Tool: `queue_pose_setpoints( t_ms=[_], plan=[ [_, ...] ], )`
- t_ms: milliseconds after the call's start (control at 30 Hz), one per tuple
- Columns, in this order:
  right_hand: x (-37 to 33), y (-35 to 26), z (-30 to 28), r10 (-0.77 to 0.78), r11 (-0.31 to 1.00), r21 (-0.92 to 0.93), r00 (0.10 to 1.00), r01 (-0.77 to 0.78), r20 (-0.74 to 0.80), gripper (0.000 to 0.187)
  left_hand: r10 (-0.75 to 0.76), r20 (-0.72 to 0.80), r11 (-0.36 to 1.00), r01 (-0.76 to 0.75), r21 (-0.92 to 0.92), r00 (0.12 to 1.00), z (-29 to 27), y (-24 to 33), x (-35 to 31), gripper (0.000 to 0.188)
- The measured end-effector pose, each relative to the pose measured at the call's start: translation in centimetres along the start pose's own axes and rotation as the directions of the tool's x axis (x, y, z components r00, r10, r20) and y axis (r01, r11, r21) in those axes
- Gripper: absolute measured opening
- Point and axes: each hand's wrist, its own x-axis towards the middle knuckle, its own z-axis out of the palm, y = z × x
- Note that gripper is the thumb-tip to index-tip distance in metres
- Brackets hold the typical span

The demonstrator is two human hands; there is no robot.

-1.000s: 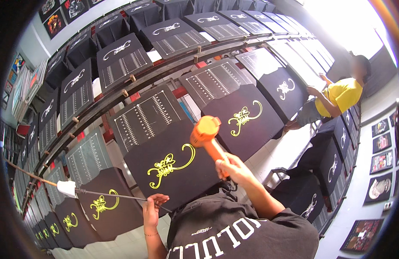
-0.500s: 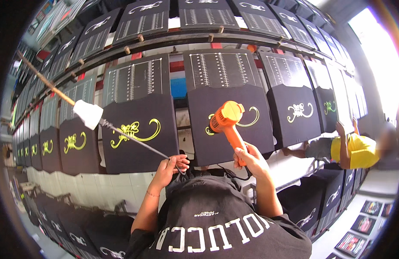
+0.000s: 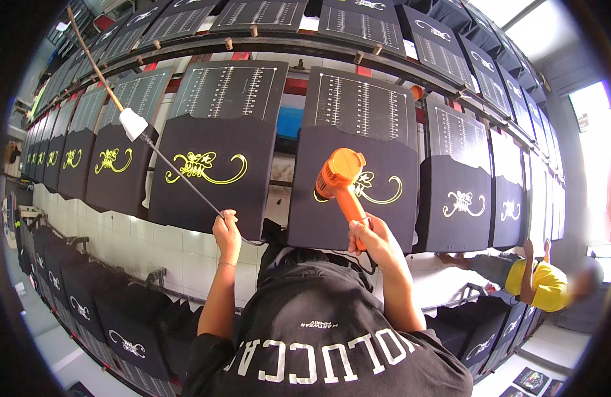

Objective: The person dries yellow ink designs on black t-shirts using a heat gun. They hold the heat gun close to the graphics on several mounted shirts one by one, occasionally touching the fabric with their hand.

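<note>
My right hand (image 3: 378, 243) grips the handle of an orange heat gun (image 3: 344, 169). Its dark nozzle points left, over a black shirt (image 3: 345, 228) with a yellow-green scroll print; the gun hides part of that print. Closed around a thin dark cord (image 3: 186, 182) is my left hand (image 3: 227, 231), near the lower edge of another black shirt (image 3: 209, 205) with a similar print. From that hand the cord runs up and left to a white cone-shaped piece (image 3: 132, 124), which hangs at the end of a wooden stick (image 3: 97, 69).
Printing boards (image 3: 361, 99) dressed with black shirts stand in long rows on both sides. A dark rail (image 3: 305, 49) with small pegs runs behind the near row. At the right, a person in a yellow shirt (image 3: 543, 284) stands by the same row.
My left hand has moved left and up along with the cord, which now slants more steeply. The heat gun has shifted slightly left over the shirt. The whole view has tilted.
</note>
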Motion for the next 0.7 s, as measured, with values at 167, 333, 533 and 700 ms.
queue_pose_setpoints(
  t_ms=[167, 333, 533, 700],
  plan=[
    [0.6, 0.4, -0.1, -0.003, 1.000, -0.017, 1.000, 0.003, 0.013, 0.029, 0.095, -0.101, 0.967, -0.067, 0.248, 0.990, 1.6, -0.3, 0.4, 0.029],
    [1.2, 0.2, 0.0, 0.008, 1.000, -0.030, 1.000, -0.008, 0.010, 0.028, 0.203, -0.128, 0.924, -0.147, 0.354, 0.971, 2.0, 0.5, 0.5, 0.022],
    [1.6, 0.1, 0.1, 0.016, 1.000, -0.012, 0.999, -0.015, 0.040, 0.027, 0.222, -0.139, 0.907, -0.152, 0.393, 0.965, 2.1, 1.3, 0.5, 0.018],
    [1.0, -0.1, 0.2, 0.022, 0.999, -0.043, 0.997, -0.019, 0.069, 0.027, 0.216, -0.145, 0.907, -0.143, 0.397, 0.966, 2.2, 1.2, 0.5, 0.017]
  ],
)
